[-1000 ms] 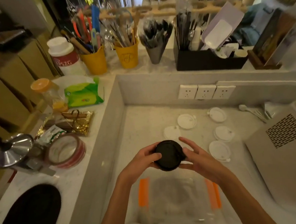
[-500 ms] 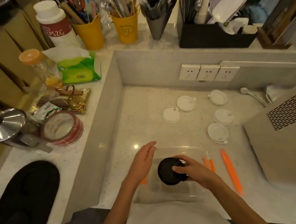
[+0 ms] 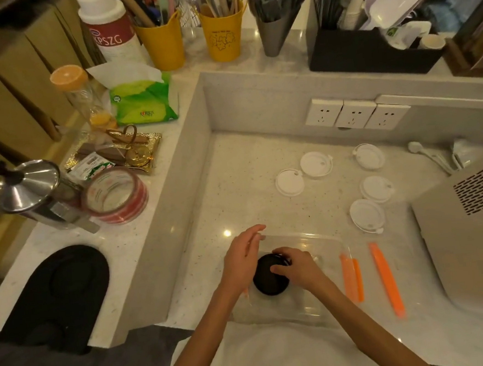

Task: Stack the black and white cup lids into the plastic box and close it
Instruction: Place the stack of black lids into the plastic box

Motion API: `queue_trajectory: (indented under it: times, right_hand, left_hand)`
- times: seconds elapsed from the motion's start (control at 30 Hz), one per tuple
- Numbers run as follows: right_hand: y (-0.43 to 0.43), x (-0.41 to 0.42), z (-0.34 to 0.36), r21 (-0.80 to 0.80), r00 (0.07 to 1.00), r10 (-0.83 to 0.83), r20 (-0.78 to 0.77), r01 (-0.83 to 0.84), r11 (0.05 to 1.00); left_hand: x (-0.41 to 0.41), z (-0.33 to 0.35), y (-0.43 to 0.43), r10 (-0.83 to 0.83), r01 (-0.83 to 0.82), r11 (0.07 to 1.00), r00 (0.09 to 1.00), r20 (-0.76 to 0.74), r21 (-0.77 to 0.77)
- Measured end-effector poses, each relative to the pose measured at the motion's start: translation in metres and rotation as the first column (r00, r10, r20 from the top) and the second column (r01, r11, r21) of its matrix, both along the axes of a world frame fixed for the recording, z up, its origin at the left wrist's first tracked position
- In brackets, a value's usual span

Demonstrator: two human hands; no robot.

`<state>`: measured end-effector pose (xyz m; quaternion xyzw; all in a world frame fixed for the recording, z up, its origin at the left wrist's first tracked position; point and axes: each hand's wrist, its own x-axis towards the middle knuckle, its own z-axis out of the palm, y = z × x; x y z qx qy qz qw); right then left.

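A stack of black cup lids (image 3: 268, 281) sits low inside the clear plastic box (image 3: 321, 241) at the counter's near edge. My right hand (image 3: 296, 267) grips the stack from the right with curled fingers. My left hand (image 3: 241, 257) rests with straight fingers against the box's left wall, beside the stack. Several white cup lids lie on the counter beyond: one (image 3: 289, 182), another (image 3: 316, 164), and one (image 3: 367, 215) nearest the box. The box's orange-edged lid (image 3: 385, 277) lies to the right.
A beige machine (image 3: 472, 232) fills the right side. Wall sockets (image 3: 355, 114) sit on the back wall. The raised left ledge carries a tape roll (image 3: 115, 194), a metal pot (image 3: 26, 189), a tissue pack (image 3: 143, 102) and yellow utensil cups (image 3: 222, 32).
Both hands carried the black lid stack down from above the box into it. My left hand let go of the stack and moved to the box's left side.
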<state>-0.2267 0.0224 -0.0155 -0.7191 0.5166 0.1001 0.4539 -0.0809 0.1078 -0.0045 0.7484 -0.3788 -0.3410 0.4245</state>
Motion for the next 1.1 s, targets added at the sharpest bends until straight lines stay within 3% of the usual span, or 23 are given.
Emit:
queue_trajectory:
  times: [0.1, 0.2, 0.33, 0.5, 0.87, 1.1]
  right_hand:
    - [0.005, -0.004, -0.002, -0.099, 0.997, 0.075, 0.002, -0.075, 0.992]
    - [0.008, -0.012, 0.000, -0.187, 0.972, 0.219, -0.089, -0.233, 0.955]
    - [0.018, -0.018, 0.002, -0.203, 0.899, 0.417, -0.131, -0.436, 0.877]
    - [0.022, -0.016, 0.003, -0.144, 0.921, 0.378, -0.092, -0.388, 0.910]
    - [0.022, -0.014, 0.003, -0.175, 0.909, 0.401, -0.111, -0.415, 0.893]
    - [0.029, -0.013, 0.004, -0.297, 0.850, 0.475, -0.228, -0.526, 0.797]
  left_hand:
    - [0.000, -0.003, 0.000, -0.001, 0.001, 1.000, 1.000, -0.010, -0.017]
    - [0.001, -0.003, 0.000, 0.003, -0.003, 1.000, 1.000, -0.018, -0.016]
    - [0.000, -0.003, -0.001, 0.010, -0.010, 1.000, 0.999, -0.042, -0.005]
    - [0.001, -0.003, -0.001, 0.011, -0.011, 1.000, 0.998, -0.066, -0.008]
    - [0.001, -0.003, -0.002, 0.010, -0.009, 1.000, 0.997, -0.075, 0.015]
    - [0.001, -0.001, -0.002, 0.012, -0.011, 1.000, 0.997, -0.082, 0.002]
